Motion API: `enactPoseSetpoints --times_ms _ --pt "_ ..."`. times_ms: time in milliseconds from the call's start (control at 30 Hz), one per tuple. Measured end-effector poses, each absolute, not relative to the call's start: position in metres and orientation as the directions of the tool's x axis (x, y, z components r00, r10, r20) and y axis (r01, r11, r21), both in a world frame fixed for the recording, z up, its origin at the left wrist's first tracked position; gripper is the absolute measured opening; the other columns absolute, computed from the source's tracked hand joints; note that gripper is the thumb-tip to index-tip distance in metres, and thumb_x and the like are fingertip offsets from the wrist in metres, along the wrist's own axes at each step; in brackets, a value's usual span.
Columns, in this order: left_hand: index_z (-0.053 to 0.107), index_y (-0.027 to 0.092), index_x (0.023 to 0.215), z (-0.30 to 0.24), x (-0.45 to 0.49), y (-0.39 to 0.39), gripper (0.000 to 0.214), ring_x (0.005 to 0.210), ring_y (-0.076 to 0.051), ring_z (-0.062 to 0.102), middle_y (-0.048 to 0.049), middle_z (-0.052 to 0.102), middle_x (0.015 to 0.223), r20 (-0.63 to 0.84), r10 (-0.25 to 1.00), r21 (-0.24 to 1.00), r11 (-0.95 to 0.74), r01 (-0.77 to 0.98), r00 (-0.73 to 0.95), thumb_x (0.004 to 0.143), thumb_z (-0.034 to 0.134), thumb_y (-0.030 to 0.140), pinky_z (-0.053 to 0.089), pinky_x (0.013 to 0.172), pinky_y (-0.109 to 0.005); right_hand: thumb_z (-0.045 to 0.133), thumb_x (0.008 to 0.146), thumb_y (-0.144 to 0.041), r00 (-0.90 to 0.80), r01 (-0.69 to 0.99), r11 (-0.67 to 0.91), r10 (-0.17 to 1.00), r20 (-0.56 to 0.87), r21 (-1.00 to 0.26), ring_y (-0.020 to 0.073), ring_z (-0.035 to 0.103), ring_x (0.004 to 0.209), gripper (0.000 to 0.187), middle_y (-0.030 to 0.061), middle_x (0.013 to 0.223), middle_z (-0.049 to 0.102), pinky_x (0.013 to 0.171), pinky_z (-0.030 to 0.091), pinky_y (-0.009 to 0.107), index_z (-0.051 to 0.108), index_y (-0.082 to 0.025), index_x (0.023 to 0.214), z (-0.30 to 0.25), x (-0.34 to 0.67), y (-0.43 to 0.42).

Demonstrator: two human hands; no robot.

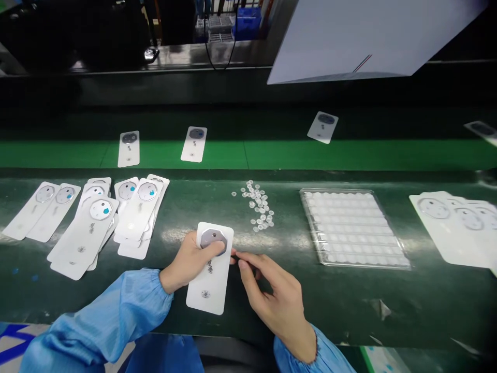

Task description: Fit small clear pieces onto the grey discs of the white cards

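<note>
My left hand [190, 261] grips a white card [205, 290] from above, with the thumb across a grey octagonal piece [213, 241] at the card's top end. My right hand [267, 287] is next to the card's right edge, its thumb and forefinger pinched close together. Anything between those fingertips is too small to see. A scattered pile of small clear discs [257, 204] lies just beyond my hands, and overlapping stacks of similar white cards [89, 228] lie to the left.
A clear plastic tray of white round pieces [351, 228] and more white cards [450, 228] lie to the right on the dark green bench [310, 300]. Several single cards, including one [128, 149], rest on a green belt beyond. A large white sheet [361, 41] hangs at upper right.
</note>
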State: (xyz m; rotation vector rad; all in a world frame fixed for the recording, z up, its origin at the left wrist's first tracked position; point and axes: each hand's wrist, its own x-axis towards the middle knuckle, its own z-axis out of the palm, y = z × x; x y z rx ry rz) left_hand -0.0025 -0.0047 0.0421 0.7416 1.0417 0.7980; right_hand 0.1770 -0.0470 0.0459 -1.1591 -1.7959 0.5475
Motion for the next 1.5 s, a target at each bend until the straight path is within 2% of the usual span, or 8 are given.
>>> enactPoseSetpoints --times_ms 200,400,667,1000,1167,1267,1400,1500 --pt "0.057 0.015 0.072 0.039 -0.004 -0.006 0.02 0.059 -0.01 0.048 0.002 0.053 0.066 -0.273 0.922 0.955 0.294 -0.036 0.276 0.082 0.068 0.029 0.037 0.053 -0.02 0.058 0.101 -0.013 -0.248 0.596 0.539 0.829 0.501 -0.595 0.018 0.072 0.079 0.026 0.0059 0.095 0.074 0.071 0.06 0.03 0.07 -0.022 0.122 0.048 0.17 -0.036" --pt "0.058 0.015 0.076 0.041 -0.001 -0.011 0.025 0.063 -0.011 0.049 0.0012 0.055 0.069 -0.197 0.937 0.98 0.198 0.024 0.289 0.092 0.062 0.034 0.039 0.057 -0.021 0.053 0.105 -0.013 -0.308 0.758 0.54 0.791 0.529 -0.366 0.0148 0.071 0.072 0.022 0.0044 0.092 0.074 0.061 0.053 0.026 0.071 -0.019 0.115 0.043 0.168 -0.03" --pt "0.06 0.016 0.082 0.038 -0.005 -0.013 0.006 0.073 -0.014 0.053 -0.0002 0.059 0.079 -0.115 0.939 0.993 0.099 0.064 0.325 0.087 0.059 0.019 0.044 0.067 -0.023 0.056 0.106 -0.022 -0.324 0.781 0.521 0.81 0.489 -0.345 0.0143 0.071 0.071 0.014 0.0033 0.093 0.075 0.06 0.051 0.026 0.07 -0.02 0.104 0.046 0.168 -0.029" --pt "0.055 0.016 0.076 0.038 -0.005 -0.013 0.006 0.065 -0.011 0.047 0.002 0.052 0.072 -0.156 0.928 0.986 0.167 -0.004 0.339 0.082 0.057 0.017 0.038 0.058 -0.021 0.046 0.108 -0.02 -0.274 0.781 0.446 0.874 0.401 -0.437 0.0143 0.065 0.066 0.016 0.0046 0.093 0.068 0.053 0.045 0.026 0.061 -0.019 0.103 0.037 0.164 -0.03" --pt "0.059 0.015 0.078 0.042 -0.006 -0.009 0.013 0.061 -0.01 0.05 0.0017 0.055 0.069 -0.26 0.902 0.941 0.316 -0.117 0.345 0.084 0.064 0.024 0.04 0.055 -0.02 0.043 0.108 -0.025 -0.207 0.555 0.312 0.95 0.236 -0.771 0.0177 0.063 0.076 0.019 0.0042 0.09 0.061 0.065 0.052 0.028 0.057 -0.023 0.095 0.043 0.16 -0.023" --pt "0.066 0.013 0.085 0.042 -0.006 -0.008 0.016 0.065 -0.015 0.063 -0.0024 0.066 0.074 -0.35 0.866 0.88 0.434 -0.19 0.357 0.082 0.07 0.028 0.05 0.06 -0.023 0.048 0.107 -0.035 -0.152 0.357 0.135 0.985 0.086 -0.924 0.0199 0.061 0.075 0.022 0.0044 0.085 0.06 0.066 0.054 0.031 0.06 -0.024 0.091 0.054 0.174 -0.022" --pt "0.069 0.013 0.108 0.04 -0.008 -0.007 0.035 0.091 -0.028 0.076 -0.012 0.077 0.101 -0.428 0.806 0.776 0.559 -0.292 0.408 0.08 0.076 0.033 0.06 0.073 -0.032 0.069 0.094 -0.052 0.146 0.249 -0.134 0.984 -0.1 -0.959 0.0192 0.06 0.072 0.031 0.0058 0.081 0.064 0.06 0.052 0.029 0.07 -0.022 0.089 0.059 0.261 -0.057" --pt "0.067 0.014 0.117 0.039 -0.009 -0.006 0.044 0.102 -0.033 0.076 -0.0153 0.076 0.114 -0.443 0.796 0.754 0.58 -0.309 0.413 0.08 0.08 0.034 0.062 0.074 -0.034 0.089 0.071 -0.06 0.427 0.145 -0.307 0.877 -0.22 -0.941 0.021 0.063 0.066 0.039 0.0093 0.076 0.066 0.054 0.055 0.032 0.075 -0.025 0.081 0.047 0.357 -0.112"
